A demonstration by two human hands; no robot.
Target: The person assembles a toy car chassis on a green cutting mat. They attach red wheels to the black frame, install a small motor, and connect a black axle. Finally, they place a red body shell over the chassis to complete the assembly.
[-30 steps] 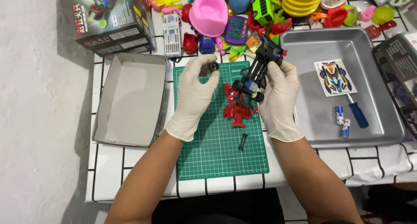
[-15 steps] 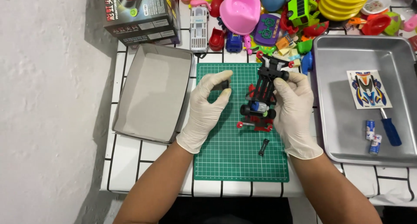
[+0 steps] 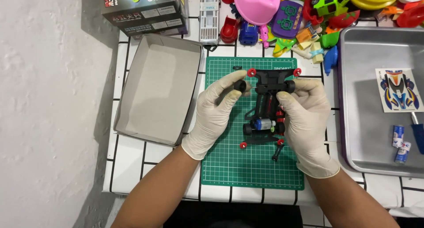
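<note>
Gloved left hand [image 3: 216, 115] pinches a small black wheel [image 3: 240, 85]; right hand [image 3: 304, 122] grips the black toy car chassis [image 3: 267, 106] between both, above the green cutting mat [image 3: 251, 166]. Grey box lid [image 3: 157, 89] lies just left; metal tray [image 3: 375, 153] lies right.

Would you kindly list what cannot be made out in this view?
- Toy car chassis: right side hidden by right hand.
- Small black wheel: partly covered by left hand.
- Metal tray and blue screwdriver: cut off by right edge.
- Toy pile: cut by top edge.
</note>
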